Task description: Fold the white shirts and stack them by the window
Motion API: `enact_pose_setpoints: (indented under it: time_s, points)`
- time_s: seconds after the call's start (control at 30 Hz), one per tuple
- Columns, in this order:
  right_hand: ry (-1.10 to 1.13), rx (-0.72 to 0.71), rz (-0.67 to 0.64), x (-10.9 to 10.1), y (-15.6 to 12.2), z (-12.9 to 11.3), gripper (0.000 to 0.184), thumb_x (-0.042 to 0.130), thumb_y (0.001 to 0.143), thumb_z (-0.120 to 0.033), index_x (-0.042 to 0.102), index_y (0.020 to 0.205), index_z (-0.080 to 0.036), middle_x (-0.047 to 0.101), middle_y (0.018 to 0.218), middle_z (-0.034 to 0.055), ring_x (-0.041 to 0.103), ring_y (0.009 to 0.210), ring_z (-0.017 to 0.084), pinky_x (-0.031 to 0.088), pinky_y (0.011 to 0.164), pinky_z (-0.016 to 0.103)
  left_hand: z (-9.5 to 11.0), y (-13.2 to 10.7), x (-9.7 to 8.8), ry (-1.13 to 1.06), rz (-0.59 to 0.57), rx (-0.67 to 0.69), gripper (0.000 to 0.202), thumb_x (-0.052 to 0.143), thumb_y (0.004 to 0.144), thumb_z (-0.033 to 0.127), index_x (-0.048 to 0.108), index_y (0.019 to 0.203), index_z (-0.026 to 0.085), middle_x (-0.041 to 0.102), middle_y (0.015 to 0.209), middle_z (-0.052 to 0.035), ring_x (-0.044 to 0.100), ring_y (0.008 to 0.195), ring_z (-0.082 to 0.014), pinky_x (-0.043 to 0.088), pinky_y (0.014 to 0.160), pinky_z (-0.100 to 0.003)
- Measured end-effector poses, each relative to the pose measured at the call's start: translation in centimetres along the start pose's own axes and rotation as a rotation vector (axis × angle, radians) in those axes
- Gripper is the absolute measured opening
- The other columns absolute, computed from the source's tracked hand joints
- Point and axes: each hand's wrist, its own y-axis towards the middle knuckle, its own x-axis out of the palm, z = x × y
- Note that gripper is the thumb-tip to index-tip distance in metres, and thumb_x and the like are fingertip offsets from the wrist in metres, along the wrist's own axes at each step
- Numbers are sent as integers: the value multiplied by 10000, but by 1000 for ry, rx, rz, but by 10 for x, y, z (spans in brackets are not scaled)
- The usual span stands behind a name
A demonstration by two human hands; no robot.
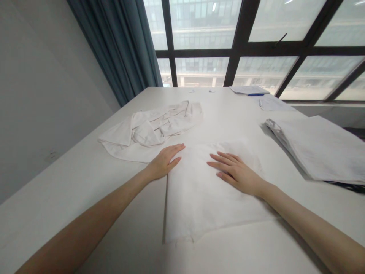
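A folded white cloth (205, 201) lies flat on the white table in front of me. My left hand (164, 161) rests at the cloth's upper left edge, fingers stretched out and thumb apart. On the right half of the cloth lies my right hand (235, 171), palm down with its fingers spread. Neither hand grips anything. Beyond my left hand a crumpled white cloth (154, 127) with folds and thin seams sits in a loose heap.
A thick folded white cloth stack (327, 148) lies at the right, with something dark under its near edge. Papers (248, 90) and a blue pen (256, 94) are at the far right of the table (119, 236). A blue curtain (122, 45) hangs behind, beside the windows.
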Motion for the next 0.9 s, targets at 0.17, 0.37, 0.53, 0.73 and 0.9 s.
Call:
enact_pose_setpoints:
  time_s: [0.17,0.37,0.53,0.73,0.9]
  points:
    - [-8,2,-8,0,0,0,454,346,1017,-430,476,1440,-328,399,1541,32,339,1426,269,317,1118,530,0,0,1,-11,7,-1,459,418,977,368,491,1397,197,523,1443,-107,472,1337,-241,335,1150,-430]
    - [-19,9,-28,0,0,0,459,339,1020,-431,478,1440,-311,391,1547,33,329,1430,266,306,1124,517,-1,0,-2,-173,68,-114,463,421,965,399,555,1333,152,571,1388,-114,509,1295,-236,348,1137,-392]
    - [-20,11,-32,-2,0,-1,459,336,1020,-433,481,1437,-308,394,1546,33,327,1431,261,304,1126,508,-3,1,-7,-254,161,-280,438,448,932,409,639,1222,142,671,1237,-97,608,1144,-253,447,1025,-382]
    - [-16,13,-29,-1,1,-1,450,353,1019,-420,484,1435,-312,399,1542,31,330,1430,260,302,1130,508,-4,2,-8,-331,212,-291,376,433,894,293,679,1141,150,688,1210,-80,603,1163,-234,417,1065,-393]
    - [-9,6,-20,0,0,0,449,364,1016,-417,484,1436,-313,402,1541,29,338,1425,263,306,1128,510,-5,2,-8,-320,212,-292,432,394,807,195,693,1114,143,695,1207,-68,595,1186,-220,380,1110,-404]
